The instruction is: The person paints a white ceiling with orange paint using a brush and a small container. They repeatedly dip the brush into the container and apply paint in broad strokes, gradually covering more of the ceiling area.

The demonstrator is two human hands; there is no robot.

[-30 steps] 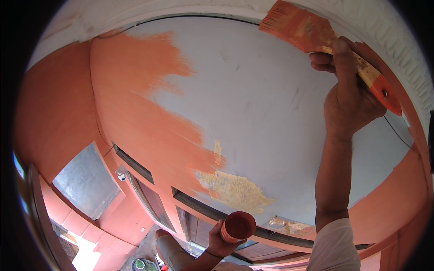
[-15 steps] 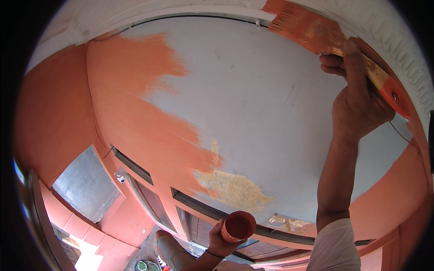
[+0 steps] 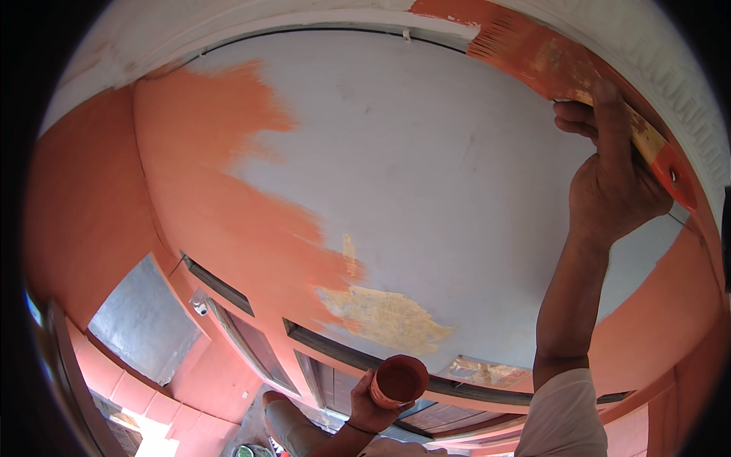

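Note:
High at the upper right, my right hand [image 3: 620,179] is closed round the handle of a wide paintbrush [image 3: 647,137]. Its bristles, coated in orange paint, lie against the orange strip just below the white moulding [image 3: 670,65]. Down at the bottom centre, my left hand [image 3: 368,404] holds a small cup [image 3: 400,381] with reddish-orange paint inside. Behind both hands spreads a pale grey wall [image 3: 426,167], covered with orange paint [image 3: 251,221] on its left side. A yellowish patch [image 3: 388,316] shows low on the grey part.
Dark ventilation openings [image 3: 217,283] run along the lower wall above doors. A white camera [image 3: 199,303] is fixed at the lower left, near a grey panel [image 3: 145,320]. A thin black cable [image 3: 304,29] follows the wall's top edge. Far below stands a container [image 3: 245,451].
The brush and my right hand have moved slightly right and down in the picture. Fresh orange now extends farther left along the moulding's edge. My left hand keeps the cup nearly still.

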